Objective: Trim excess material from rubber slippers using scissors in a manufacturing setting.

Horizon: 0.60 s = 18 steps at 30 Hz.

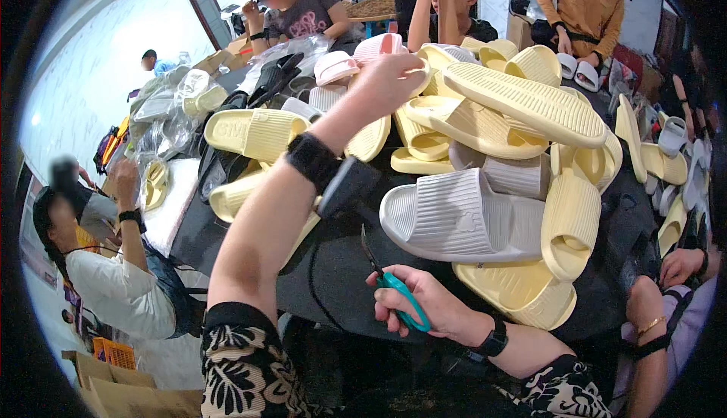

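My left hand (390,83) reaches over the pile to its far side. Its fingers curl at the edge of a yellow slipper (439,56), which the hand partly hides. In my right hand (428,304), low in front of the table edge, is a pair of scissors (409,301) with teal handles, the dark blades pointing up and left. Just beyond the right hand lies a grey ribbed slipper (466,217). A yellow slipper (522,293) sits under it, and another yellow slipper (572,225) leans on its right side.
Yellow slippers (254,132) and black footwear lie to the left on the dark table (348,285). Clear plastic bags (178,104) are heaped farther left. Pink slippers (337,67) lie behind my left hand. Several people sit or stand around; a co-worker's hands (681,266) are close on the right.
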Each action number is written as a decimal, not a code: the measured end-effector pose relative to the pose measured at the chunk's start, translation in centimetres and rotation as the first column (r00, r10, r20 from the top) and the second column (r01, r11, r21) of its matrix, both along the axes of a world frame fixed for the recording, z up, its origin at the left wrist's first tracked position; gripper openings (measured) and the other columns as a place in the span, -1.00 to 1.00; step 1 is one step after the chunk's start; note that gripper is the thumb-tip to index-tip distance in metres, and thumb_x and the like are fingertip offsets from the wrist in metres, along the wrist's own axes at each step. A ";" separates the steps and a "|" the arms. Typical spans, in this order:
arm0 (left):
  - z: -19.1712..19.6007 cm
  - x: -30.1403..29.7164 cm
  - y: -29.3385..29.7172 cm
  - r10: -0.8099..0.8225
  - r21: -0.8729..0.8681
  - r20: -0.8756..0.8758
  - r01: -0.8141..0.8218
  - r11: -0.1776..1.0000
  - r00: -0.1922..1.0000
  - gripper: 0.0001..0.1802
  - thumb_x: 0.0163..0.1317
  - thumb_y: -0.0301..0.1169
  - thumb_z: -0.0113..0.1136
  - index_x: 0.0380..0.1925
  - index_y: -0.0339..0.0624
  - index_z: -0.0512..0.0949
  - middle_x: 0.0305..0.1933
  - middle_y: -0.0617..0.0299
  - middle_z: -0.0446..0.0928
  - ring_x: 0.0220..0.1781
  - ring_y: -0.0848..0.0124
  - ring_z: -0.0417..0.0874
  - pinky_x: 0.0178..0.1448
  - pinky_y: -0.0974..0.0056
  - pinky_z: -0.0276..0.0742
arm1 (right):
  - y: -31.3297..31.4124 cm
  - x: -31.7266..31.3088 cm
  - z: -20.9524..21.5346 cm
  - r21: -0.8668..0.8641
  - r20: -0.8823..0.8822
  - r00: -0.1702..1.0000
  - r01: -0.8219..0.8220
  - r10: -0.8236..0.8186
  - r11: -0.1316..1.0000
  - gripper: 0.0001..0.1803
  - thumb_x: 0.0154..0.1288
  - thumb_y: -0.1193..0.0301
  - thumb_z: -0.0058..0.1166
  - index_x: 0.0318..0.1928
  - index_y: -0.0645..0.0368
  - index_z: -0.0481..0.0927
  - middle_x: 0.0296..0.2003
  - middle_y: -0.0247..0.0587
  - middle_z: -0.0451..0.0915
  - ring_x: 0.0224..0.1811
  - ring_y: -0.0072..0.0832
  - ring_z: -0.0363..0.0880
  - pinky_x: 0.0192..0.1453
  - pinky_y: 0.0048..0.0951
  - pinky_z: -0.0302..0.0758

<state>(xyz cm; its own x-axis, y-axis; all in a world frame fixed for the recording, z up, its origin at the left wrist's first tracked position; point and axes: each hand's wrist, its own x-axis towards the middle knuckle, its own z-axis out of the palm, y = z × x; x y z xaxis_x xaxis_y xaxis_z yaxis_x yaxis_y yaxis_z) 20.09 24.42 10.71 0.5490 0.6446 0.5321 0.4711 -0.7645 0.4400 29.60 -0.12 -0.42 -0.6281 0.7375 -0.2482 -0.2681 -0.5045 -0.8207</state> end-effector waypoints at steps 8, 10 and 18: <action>3.7 -6.4 -7.5 -0.088 -0.354 0.555 0.331 0.875 0.827 -0.76 0.33 -0.37 0.04 -0.11 -0.27 0.56 -0.23 0.22 0.61 -0.22 0.51 0.59 -0.08 0.37 0.52 | -0.2 0.0 -0.4 -0.031 -0.036 0.999 0.038 -0.039 0.999 -0.67 0.35 0.37 -0.01 0.05 0.23 0.35 -0.45 -0.24 0.55 -0.59 -0.63 0.52 -0.57 -0.65 0.46; 3.2 -5.6 -11.2 -0.225 -0.334 0.565 0.470 0.817 0.793 -0.75 0.33 -0.38 0.04 -0.10 -0.30 0.55 -0.23 0.20 0.60 -0.20 0.47 0.60 -0.05 0.36 0.51 | -0.1 -0.4 -0.1 -0.020 -0.003 0.998 0.066 -0.066 0.998 -0.69 0.36 0.38 -0.03 0.05 0.22 0.35 -0.45 -0.21 0.55 -0.60 -0.59 0.53 -0.58 -0.61 0.46; 2.2 -2.9 -19.8 -0.569 -0.184 0.688 0.867 0.464 0.450 -0.77 0.17 -0.46 0.15 -0.17 -0.26 0.60 -0.22 0.25 0.60 -0.22 0.55 0.56 -0.11 0.43 0.48 | -0.2 0.3 -4.4 0.075 -0.200 0.971 0.147 -0.130 0.986 -0.76 0.34 0.36 0.04 -0.07 0.21 0.48 -0.39 -0.24 0.55 -0.41 -0.63 0.54 -0.37 -0.57 0.49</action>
<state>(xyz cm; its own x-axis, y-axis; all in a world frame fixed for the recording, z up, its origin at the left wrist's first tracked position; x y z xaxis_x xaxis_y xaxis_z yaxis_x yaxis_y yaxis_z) 17.20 4.60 12.89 0.6916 0.3484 0.6327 -0.5448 -0.3236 0.7736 29.95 -0.29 -4.83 -0.5479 0.8343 -0.0610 -0.4889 -0.3785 -0.7860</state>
